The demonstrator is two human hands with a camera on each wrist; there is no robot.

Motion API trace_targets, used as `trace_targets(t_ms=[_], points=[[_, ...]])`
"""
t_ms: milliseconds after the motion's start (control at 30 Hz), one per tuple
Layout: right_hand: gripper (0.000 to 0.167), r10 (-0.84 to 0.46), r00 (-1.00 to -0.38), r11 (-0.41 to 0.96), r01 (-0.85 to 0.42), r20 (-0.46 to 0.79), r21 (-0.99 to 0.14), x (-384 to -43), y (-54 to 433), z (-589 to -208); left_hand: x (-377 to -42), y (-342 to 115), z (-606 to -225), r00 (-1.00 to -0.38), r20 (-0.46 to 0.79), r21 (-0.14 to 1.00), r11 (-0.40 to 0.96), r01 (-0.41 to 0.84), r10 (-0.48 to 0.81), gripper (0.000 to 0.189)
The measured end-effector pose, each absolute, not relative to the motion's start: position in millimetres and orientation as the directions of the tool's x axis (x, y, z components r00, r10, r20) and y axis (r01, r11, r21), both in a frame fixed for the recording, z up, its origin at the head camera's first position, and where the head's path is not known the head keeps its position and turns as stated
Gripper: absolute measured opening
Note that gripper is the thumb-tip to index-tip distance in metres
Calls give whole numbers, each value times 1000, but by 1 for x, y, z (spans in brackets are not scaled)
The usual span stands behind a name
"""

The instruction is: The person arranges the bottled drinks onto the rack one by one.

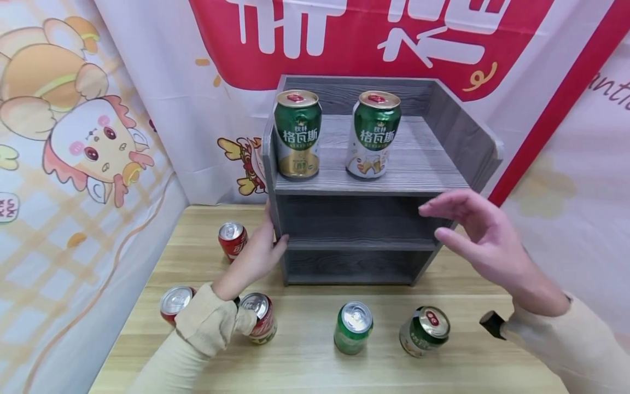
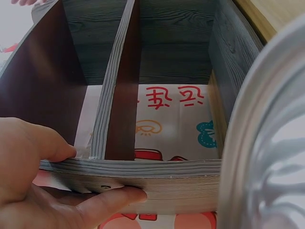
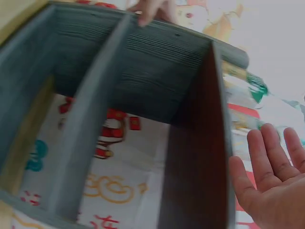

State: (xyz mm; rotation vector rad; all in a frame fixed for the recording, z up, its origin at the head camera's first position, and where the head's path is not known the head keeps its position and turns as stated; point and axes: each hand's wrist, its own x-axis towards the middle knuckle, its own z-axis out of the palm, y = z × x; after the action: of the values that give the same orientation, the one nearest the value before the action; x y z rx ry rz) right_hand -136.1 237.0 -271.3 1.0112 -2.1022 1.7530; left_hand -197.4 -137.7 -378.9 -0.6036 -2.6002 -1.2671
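My left hand (image 1: 261, 243) grips the left side panel of a grey wooden shelf (image 1: 344, 244), thumb on the front edge and fingers along the outer face. In the left wrist view, that panel's edge (image 2: 143, 168) lies between thumb and fingers. My right hand (image 1: 479, 235) is in the air at the shelf's right side, fingers spread from the thumb and holding nothing; its palm (image 3: 281, 200) shows in the right wrist view. On the top level stand a green-and-gold can (image 1: 298, 137) at the left and a green-and-white can (image 1: 375, 137) nearer the middle.
On the wooden table (image 1: 305, 372), a green can (image 1: 352, 331) and another green-and-white can (image 1: 420, 334) stand before the shelf. Red cans (image 1: 231, 238) (image 1: 263, 323) stand around my left forearm, another red can (image 1: 172, 306) partly behind the sleeve. Printed cloth (image 1: 162, 54) hangs behind.
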Motion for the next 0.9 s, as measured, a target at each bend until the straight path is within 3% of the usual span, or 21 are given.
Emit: trace_targets(t_ms=[200,500,800,900], points=[[41,-415,-659,-48,-672,627,-739,-134,251,-303,-198,-135,-378,-892,349,712,538,452,288,92],[53,-488,-643,-54,-652,590,-756,-125,276,-354,-197,-135,-379,-893,341,708,545,449,292,93],[74,-585,-651,125,-662,484,-739,-109,290,-384,-197,-137,-378,-895,336,716,538,444,293,94],[80,-624,-626,131,-674,468,-727,-108,293,-395,-196,-138,-378,-899,332,716,544,438,287,93]])
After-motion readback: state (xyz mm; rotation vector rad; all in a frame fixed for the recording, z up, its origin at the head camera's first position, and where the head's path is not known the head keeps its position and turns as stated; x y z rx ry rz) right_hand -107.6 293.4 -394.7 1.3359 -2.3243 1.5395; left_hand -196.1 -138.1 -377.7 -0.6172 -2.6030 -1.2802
